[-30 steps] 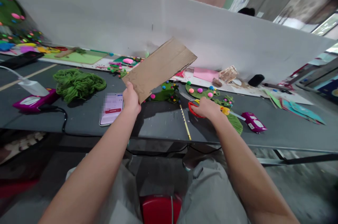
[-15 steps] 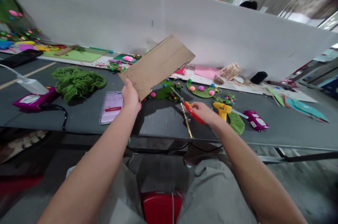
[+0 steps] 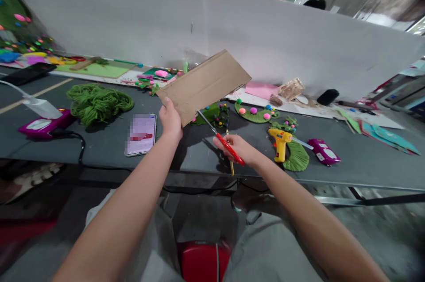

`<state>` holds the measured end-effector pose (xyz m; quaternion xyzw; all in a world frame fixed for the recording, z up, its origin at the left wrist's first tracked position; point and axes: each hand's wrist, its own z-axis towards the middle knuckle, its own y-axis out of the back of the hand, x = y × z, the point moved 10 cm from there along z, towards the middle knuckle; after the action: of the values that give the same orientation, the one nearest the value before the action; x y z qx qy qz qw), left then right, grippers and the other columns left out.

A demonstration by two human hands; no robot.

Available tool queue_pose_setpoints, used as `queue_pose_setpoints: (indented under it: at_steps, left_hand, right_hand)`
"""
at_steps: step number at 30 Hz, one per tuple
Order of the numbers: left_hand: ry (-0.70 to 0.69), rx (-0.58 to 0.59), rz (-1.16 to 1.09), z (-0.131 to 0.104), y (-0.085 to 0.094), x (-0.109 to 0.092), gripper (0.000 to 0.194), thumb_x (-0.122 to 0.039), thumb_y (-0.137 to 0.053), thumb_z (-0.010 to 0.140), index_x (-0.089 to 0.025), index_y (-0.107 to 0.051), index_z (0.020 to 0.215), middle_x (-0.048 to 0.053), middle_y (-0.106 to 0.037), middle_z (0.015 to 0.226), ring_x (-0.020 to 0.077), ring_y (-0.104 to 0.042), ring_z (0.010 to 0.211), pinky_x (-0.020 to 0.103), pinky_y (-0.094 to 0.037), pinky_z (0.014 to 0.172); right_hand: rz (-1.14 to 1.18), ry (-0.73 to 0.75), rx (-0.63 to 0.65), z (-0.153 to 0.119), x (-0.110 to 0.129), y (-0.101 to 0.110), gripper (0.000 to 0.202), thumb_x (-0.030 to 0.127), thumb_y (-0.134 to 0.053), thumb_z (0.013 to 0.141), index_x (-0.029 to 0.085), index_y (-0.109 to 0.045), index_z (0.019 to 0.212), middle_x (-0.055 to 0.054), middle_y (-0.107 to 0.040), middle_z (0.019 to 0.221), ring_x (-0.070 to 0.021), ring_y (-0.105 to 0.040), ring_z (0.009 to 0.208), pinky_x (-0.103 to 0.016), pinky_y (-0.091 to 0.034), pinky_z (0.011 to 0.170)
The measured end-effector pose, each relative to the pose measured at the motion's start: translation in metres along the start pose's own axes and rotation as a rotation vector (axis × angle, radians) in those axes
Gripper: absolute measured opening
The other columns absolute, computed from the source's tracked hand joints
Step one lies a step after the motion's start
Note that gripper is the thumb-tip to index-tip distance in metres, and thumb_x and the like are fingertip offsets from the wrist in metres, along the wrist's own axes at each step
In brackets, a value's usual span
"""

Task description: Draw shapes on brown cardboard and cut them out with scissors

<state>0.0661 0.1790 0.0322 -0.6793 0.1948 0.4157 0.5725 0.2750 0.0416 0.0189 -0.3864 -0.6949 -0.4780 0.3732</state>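
Brown cardboard (image 3: 207, 85) is held up off the tabletop (image 3: 358, 158), to the right of the phone (image 3: 141, 138), with the left hand (image 3: 171, 118) keeping a firm grip near its lower corner. Right hand (image 3: 237, 147) has its grip on red-handled scissors (image 3: 230, 150), further right of the phone, blades at the cardboard's near edge (can't tell if they're touching). Green yarn (image 3: 98, 105) sits left of the phone; yellow glue gun (image 3: 280, 142) lies well to its right.
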Motion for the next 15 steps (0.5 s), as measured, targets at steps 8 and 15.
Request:
queue_pose_setpoints:
  at_steps: [8,15]
  left_hand:
    - [-0.06,0.057,0.078,-0.005,-0.014,-0.007,0.037,-0.045,-0.061,0.1,-0.016,-0.063,0.123,0.01,-0.066,0.121,0.0216,-0.067,0.104,0.043,-0.059,0.09]
    - [-0.109,0.12,0.232,0.004,-0.014,-0.011,0.038,-0.046,-0.061,0.1,-0.015,-0.064,0.122,0.01,-0.067,0.12,0.0219,-0.067,0.104,0.044,-0.058,0.091]
  right_hand:
    - [0.078,-0.028,-0.002,0.003,0.014,-0.018,0.068,0.089,-0.056,0.078,0.023,-0.04,0.075,0.007,-0.043,0.055,-0.0086,-0.045,0.042,-0.022,-0.037,0.04]
    - [0.093,-0.066,-0.024,0.003,0.016,-0.023,0.064,0.082,-0.067,0.075,0.024,-0.041,0.074,0.005,-0.05,0.053,-0.0108,-0.051,0.042,-0.022,-0.037,0.038]
